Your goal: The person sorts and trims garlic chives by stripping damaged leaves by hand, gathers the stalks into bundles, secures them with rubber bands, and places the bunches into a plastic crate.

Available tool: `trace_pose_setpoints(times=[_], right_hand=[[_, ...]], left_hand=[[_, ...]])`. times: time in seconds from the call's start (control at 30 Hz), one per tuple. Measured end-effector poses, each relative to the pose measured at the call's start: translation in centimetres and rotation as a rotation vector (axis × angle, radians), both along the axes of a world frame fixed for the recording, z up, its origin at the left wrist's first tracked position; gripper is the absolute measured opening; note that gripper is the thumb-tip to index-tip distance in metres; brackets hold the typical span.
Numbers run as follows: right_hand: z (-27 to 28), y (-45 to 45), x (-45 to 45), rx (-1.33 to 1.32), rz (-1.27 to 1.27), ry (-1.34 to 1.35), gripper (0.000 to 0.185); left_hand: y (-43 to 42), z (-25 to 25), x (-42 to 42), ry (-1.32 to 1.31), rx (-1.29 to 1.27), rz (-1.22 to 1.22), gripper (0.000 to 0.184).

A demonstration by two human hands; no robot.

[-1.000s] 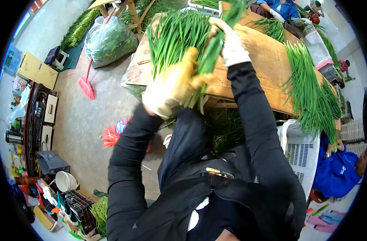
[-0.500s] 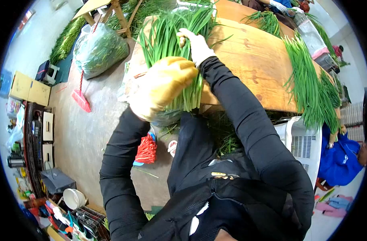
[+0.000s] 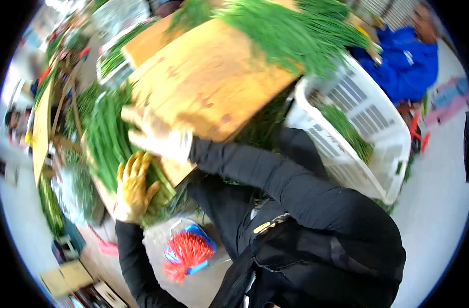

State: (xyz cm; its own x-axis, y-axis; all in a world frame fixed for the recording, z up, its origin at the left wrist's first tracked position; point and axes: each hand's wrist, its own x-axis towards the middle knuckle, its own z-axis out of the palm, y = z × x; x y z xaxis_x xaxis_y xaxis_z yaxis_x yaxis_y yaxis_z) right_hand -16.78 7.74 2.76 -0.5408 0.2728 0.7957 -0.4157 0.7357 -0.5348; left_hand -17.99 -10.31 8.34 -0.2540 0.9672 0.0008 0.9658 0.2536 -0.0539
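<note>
A bunch of long green leaves, looking like garlic chives [image 3: 107, 138], lies at the left end of the wooden table, pale stalk ends towards me. My left hand [image 3: 133, 187], in a yellow-coated glove, rests on the lower stalks with its fingers spread. Beside the leaves, my right hand [image 3: 157, 134], in a white glove, stretches its fingers towards the bunch over the bare wood. Motion blurs it, and I cannot tell whether its fingertips touch the leaves. Neither hand is closed around anything.
The wooden table [image 3: 203, 77] carries a large pile of green leaves [image 3: 280, 36] at its far side. A white plastic crate [image 3: 347, 138] holding some greens stands right. Another person in blue [image 3: 398, 61] sits beyond it. Red ties [image 3: 188, 251] lie below on a blue stool.
My view has swung to the right, bringing the crate fully into view. My right hand has come off the upper leaves to their side, and my left hand's fingers have spread over the stalks.
</note>
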Motion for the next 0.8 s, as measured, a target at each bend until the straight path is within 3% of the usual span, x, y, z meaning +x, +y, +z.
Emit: trace_pose_setpoints(times=[0.07, 0.13, 0.2, 0.33, 0.4, 0.53, 0.63, 0.67, 0.7, 0.73, 0.8], right_hand=[[-0.6, -0.2, 7.4, -0.068, 0.092, -0.059, 0.042], [-0.5, 0.2, 14.3, -0.284, 0.202, -0.447, 0.032], [-4.5, 1.6, 19.1, -0.250, 0.286, -0.405, 0.026], [-3.6, 6.3, 32.2, -0.313, 0.215, -0.497, 0.020], [-2.7, 9.2, 38.8, -0.420, 0.090, -0.453, 0.018], [-0.8, 15.7, 54.4, -0.381, -0.518, -0.712, 0.020], [-6.8, 20.5, 66.8, -0.528, -0.874, -0.913, 0.023], [-8.1, 21.6, 70.5, -0.548, -0.981, -1.146, 0.026], [-12.4, 22.5, 74.6, -0.593, -1.068, -1.186, 0.035], [-16.0, 23.6, 78.2, -0.915, -1.020, -1.175, 0.061], [-17.7, 24.6, 80.1, -1.026, -1.058, -1.573, 0.089]], left_hand=[[0.7, 1.0, 0.6, -0.014, -0.041, 0.031, 0.068], [1.4, 1.7, 1.8, 0.054, -0.046, 0.024, 0.072], [1.7, 0.9, 2.2, 0.227, -0.268, 0.099, 0.074], [1.8, 0.5, 1.7, 0.218, -0.290, 0.065, 0.079], [2.5, 1.5, 1.8, 0.166, -0.280, 0.057, 0.074], [5.4, 3.8, 3.5, 0.236, -0.246, -0.016, 0.061], [6.7, 4.0, 4.0, 0.257, -0.225, -0.014, 0.058], [7.3, 4.1, 4.5, 0.272, -0.227, -0.011, 0.058], [8.3, 4.4, 5.4, 0.250, -0.224, -0.005, 0.058], [8.9, 4.4, 5.8, 0.247, -0.222, 0.009, 0.059], [10.2, 4.2, 6.7, 0.346, -0.247, 0.041, 0.061]])
